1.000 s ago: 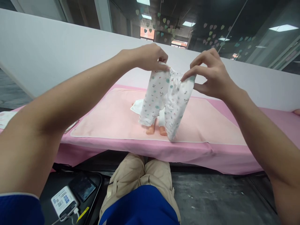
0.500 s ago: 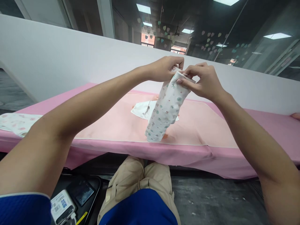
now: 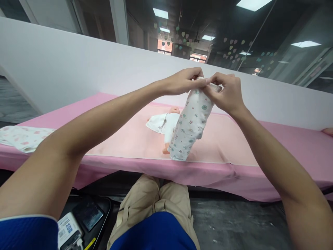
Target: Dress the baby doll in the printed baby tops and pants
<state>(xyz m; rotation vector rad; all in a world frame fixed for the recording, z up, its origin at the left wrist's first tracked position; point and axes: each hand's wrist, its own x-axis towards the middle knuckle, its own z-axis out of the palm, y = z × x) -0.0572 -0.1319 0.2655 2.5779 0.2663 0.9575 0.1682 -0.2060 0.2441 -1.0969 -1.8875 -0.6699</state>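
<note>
A white baby cloth [image 3: 191, 121] with small green and brown prints hangs lengthwise from both my hands; whether it is a garment or a folded piece, I cannot tell. My left hand [image 3: 186, 80] pinches its upper edge from the left. Close beside it, my right hand [image 3: 225, 91] grips the same edge at the top right corner, thumb in front. Behind and below the cloth, a baby doll [image 3: 171, 125] dressed in white lies on its back on a peach mat [image 3: 125, 139]. One foot of the doll shows; its right part is hidden by the cloth.
The mat lies over a pink table cover [image 3: 156, 168]. Another printed cloth [image 3: 24, 137] rests at the left end. A white partition [image 3: 78, 66] with glass above stands behind. At lower left, a white power bank [image 3: 69, 231] and a phone [image 3: 90, 213] lie on a black surface.
The cloth and my hands have shifted slightly right, uncovering more of the doll, including its foot. My left fingers have moved along the top edge closer to my right hand.
</note>
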